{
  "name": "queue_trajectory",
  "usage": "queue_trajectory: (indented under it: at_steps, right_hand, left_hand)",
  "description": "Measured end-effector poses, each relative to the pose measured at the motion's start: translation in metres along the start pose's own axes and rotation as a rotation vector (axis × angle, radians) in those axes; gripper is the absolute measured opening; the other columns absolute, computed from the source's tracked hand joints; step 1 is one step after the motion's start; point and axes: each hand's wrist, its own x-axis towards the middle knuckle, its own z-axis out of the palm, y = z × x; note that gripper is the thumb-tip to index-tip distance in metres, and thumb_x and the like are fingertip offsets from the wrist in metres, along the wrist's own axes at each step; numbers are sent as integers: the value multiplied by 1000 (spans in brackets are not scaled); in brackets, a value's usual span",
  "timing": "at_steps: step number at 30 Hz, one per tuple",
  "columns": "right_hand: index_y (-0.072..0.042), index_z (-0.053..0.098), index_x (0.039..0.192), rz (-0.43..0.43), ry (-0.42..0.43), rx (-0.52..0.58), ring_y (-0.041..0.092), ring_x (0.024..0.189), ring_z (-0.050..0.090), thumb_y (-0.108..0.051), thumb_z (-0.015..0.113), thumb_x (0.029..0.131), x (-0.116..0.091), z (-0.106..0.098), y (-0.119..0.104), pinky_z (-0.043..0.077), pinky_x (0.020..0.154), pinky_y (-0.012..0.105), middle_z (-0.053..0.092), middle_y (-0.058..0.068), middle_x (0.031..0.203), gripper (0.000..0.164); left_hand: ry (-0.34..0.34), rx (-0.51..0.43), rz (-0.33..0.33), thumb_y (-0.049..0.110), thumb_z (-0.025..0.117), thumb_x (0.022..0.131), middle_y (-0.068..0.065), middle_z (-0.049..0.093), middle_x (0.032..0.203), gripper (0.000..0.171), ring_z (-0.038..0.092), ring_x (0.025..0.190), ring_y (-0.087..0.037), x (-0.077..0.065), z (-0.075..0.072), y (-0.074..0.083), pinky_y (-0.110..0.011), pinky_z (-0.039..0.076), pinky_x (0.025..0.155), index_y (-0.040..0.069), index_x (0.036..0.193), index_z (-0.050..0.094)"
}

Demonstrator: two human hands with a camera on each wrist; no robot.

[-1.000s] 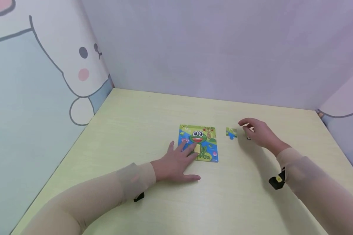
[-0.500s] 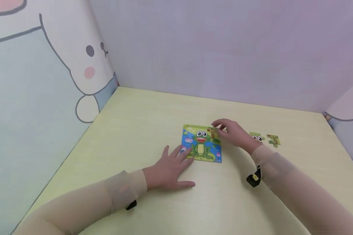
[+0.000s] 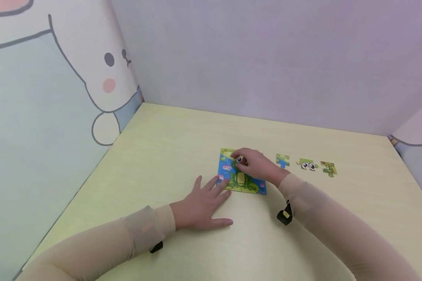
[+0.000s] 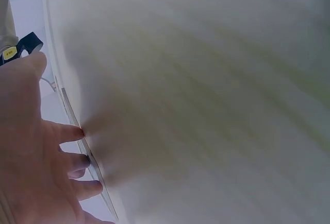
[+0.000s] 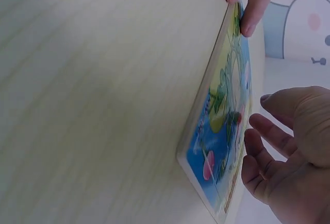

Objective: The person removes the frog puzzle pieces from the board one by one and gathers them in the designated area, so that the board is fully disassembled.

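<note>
A square frog puzzle board (image 3: 240,183) lies flat mid-table, showing a green frog on blue and yellow. My left hand (image 3: 202,207) is spread flat, its fingertips resting on the board's lower left edge. Over the upper part of the picture hovers my right hand (image 3: 254,164), hiding part of the frog's face and the upper right corner. In the right wrist view its fingers are loosely bent, with a gap to the thumb and nothing visible between them. The left wrist view shows the left hand (image 4: 26,147) from the side.
Three loose jigsaw pieces lie in a row right of the board: a green and blue corner piece (image 3: 283,160), a frog-eyes piece (image 3: 308,165) and a brownish-green piece (image 3: 328,168). A pale wall (image 3: 260,70) stands behind the table (image 3: 183,144).
From beside the loose pieces, my right hand has moved left, past the board's upper right corner and over the frog's face. My left hand has slid slightly toward the lower left.
</note>
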Motion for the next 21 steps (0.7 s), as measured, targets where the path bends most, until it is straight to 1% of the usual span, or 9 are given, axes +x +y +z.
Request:
queue_trajectory:
  at_steps: [5,10,13,17,21]
  right_hand:
    - [-6,62,140,7,-14,-28,23,102,63,-15,68,102,2,8,-5,56,95,43,66,11,135,40]
    - [-8,62,142,4,-23,-76,25,117,63,-16,70,101,3,11,-9,53,106,47,64,12,140,43]
    - [-10,61,144,6,-40,-91,26,121,61,-16,68,101,5,11,-11,50,110,49,63,11,139,44]
    - [-11,60,145,6,-57,-116,26,116,60,-15,68,101,6,10,-13,51,107,50,62,12,137,44]
    - [-9,59,146,5,-63,-136,25,110,60,-15,67,101,7,10,-14,53,102,48,59,14,136,46]
  left_hand:
    - [10,16,4,75,43,99,-6,21,176,84,20,162,-37,1,1,0,-78,20,118,20,162,41]
    - [17,26,8,76,43,99,-6,22,176,84,20,162,-38,2,1,-1,-78,22,118,20,161,42]
    - [16,20,7,76,44,98,-6,22,176,85,20,162,-38,2,2,-1,-78,21,117,20,161,42]
    - [11,6,7,77,44,98,-6,21,176,86,18,162,-39,2,3,-2,-78,21,118,20,161,41]
    - [8,3,11,77,44,98,-6,20,176,86,17,162,-39,3,3,-2,-78,21,118,19,161,41]
